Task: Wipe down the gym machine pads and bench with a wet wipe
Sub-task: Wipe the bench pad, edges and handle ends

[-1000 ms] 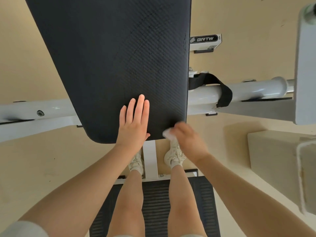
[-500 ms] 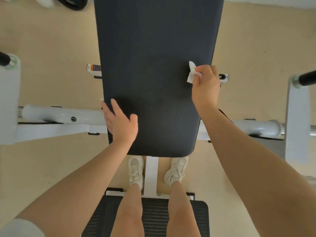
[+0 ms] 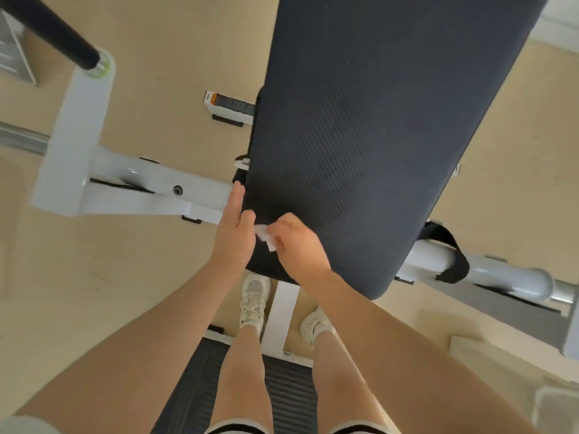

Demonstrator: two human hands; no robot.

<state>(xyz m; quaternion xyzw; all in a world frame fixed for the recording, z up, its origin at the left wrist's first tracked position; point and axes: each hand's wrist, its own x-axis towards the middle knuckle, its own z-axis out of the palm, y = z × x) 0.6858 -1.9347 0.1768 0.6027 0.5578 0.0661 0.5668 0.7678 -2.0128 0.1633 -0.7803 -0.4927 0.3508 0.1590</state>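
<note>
A long black textured bench pad (image 3: 369, 136) runs from the top of the view down to its rounded near end. My right hand (image 3: 299, 245) presses a small white wet wipe (image 3: 265, 236) onto the pad's near left corner. My left hand (image 3: 233, 228) rests flat against the pad's left edge, fingers extended, right beside the wipe. A second black ribbed pad (image 3: 194, 393) lies below, under my legs.
A white machine frame (image 3: 150, 186) crosses under the pad, with a black-gripped handle (image 3: 53, 29) at upper left and a black strap (image 3: 451, 255) on the right tube. A white centre rail (image 3: 282, 317) stands between my shoes on the beige floor.
My right hand has swept the wipe from the pad's right edge down to its near left corner. My left hand stays on the pad's left edge. The view has shifted to the right.
</note>
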